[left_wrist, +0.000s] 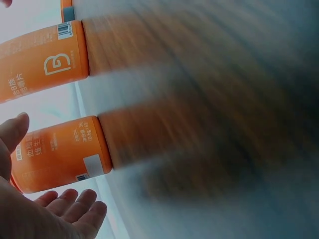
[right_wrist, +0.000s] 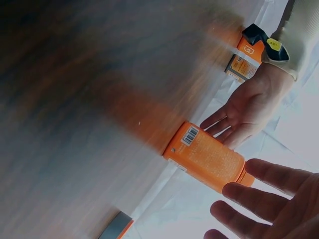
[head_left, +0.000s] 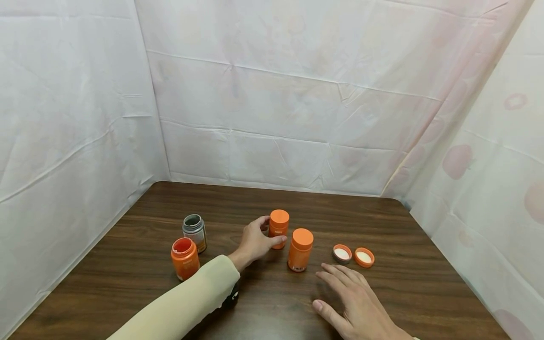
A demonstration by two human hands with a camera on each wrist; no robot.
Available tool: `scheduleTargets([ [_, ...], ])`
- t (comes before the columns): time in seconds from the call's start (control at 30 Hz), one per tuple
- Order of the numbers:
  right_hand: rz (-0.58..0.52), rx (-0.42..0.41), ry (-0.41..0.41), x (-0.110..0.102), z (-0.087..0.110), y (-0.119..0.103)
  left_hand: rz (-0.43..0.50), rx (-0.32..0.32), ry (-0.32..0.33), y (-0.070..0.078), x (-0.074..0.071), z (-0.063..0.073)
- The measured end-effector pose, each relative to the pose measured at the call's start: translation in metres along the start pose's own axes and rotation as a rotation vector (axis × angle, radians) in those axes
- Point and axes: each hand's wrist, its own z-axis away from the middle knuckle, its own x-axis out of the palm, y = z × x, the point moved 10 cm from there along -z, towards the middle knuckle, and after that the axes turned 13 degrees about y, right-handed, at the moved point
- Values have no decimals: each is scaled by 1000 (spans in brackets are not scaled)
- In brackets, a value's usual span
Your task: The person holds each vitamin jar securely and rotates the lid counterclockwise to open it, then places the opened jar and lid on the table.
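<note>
Two capped orange bottles stand upright mid-table: a rear bottle (head_left: 278, 231) and a front bottle (head_left: 300, 252). My left hand (head_left: 255, 241) is around the rear bottle, thumb on the near side and fingers on the far side. In the left wrist view, a gap shows between the fingers (left_wrist: 82, 206) and that bottle (left_wrist: 65, 155), so no firm grip is visible. My right hand (head_left: 352, 297) hovers at the front right, fingers spread and holding nothing. From the right wrist, its fingers (right_wrist: 259, 199) appear near the front bottle (right_wrist: 207, 157).
On the left stand an uncapped orange bottle (head_left: 185, 259) and, behind it, an uncapped grey bottle (head_left: 195, 231). Two lids, a grey-rimmed lid (head_left: 342, 254) and an orange lid (head_left: 364, 257), lie to the right with white insides up. White sheeting (head_left: 272, 108) encloses the wooden table (head_left: 425, 283).
</note>
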Motion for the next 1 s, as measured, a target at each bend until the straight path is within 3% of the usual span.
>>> scheduleTargets([
  [0.4, -9, 13, 4, -2, 0, 2, 84, 2, 11, 2, 1, -2],
  [1.0, -16, -5, 19, -4, -1, -3, 122, 40, 45, 9, -29, 13],
])
